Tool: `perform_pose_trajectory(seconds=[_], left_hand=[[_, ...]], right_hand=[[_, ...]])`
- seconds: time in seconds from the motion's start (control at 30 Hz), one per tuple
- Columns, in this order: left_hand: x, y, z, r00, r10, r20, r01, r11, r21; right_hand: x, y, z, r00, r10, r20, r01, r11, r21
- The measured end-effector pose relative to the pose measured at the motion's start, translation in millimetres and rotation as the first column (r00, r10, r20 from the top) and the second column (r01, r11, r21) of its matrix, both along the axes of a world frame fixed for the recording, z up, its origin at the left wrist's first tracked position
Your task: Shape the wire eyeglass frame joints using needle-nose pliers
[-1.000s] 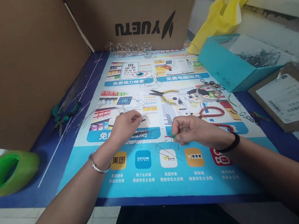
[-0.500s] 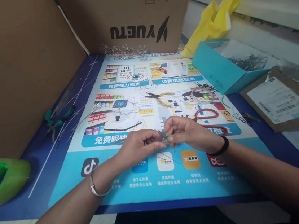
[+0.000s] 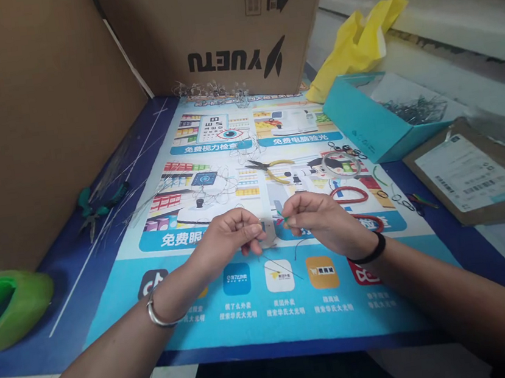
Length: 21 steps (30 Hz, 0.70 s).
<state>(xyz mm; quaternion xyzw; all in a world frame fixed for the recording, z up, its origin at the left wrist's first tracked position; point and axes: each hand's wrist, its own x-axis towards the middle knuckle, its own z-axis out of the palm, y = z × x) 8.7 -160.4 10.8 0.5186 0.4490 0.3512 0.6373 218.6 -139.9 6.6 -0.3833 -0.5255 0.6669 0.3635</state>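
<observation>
My left hand (image 3: 234,233), with a silver bangle at its wrist, pinches something too small to make out. To its right, my right hand (image 3: 318,218), wearing a black band, is closed on a small red and green piece (image 3: 281,220) at its fingertips. A small gap separates the two hands. Below them a thin dark wire (image 3: 283,267) lies on the printed mat (image 3: 197,337). Just beyond my hands are yellow-handled pliers (image 3: 272,168) and a red-handled tool (image 3: 349,194), partly hidden by my right hand.
Cardboard boxes (image 3: 230,8) stand at the back and left. Green tape (image 3: 14,310) and teal-handled pliers (image 3: 98,205) lie at left. At right are a teal box (image 3: 364,123) of wires, a yellow bag (image 3: 350,48) and a labelled parcel (image 3: 471,174). Thin wires lie across the mat.
My hands have moved apart, the left one slightly to the left and the right one slightly to the right. The red and green piece stays at my right fingertips.
</observation>
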Motion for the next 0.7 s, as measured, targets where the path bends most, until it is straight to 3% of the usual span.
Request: perform_pose_trajectory(seconds=[0.17,0.33,0.5,0.6,0.7], left_hand=[[2.2,-0.6,-3.9,0.997,0.022,0.068,-0.021,1.000,-0.006],[1.9,-1.8,-3.2,1.000,-0.013,0.029,0.011,0.998,0.057],[-2.7,-2.0,0.1,0.995,0.015,-0.102,0.002,0.986,0.167],[-3.4,-3.3,1.7,0.968,-0.018,-0.249,0.079,0.968,0.239],[-2.9,-3.8,2.2,0.936,-0.052,-0.348,0.151,0.953,0.264]], right_hand=[[-6.6,-4.1,0.5,0.984,0.173,-0.033,-0.176,0.978,-0.111],[-14.5,-7.7,1.7,0.967,0.256,-0.005,-0.254,0.958,-0.131],[-7.7,-2.8,8.8,0.967,0.163,0.195,-0.166,0.986,-0.002],[-2.3,0.6,10.6,0.924,0.071,0.376,-0.145,0.974,0.172],[-1.1,1.1,9.6,0.884,0.043,0.466,-0.166,0.959,0.227]])
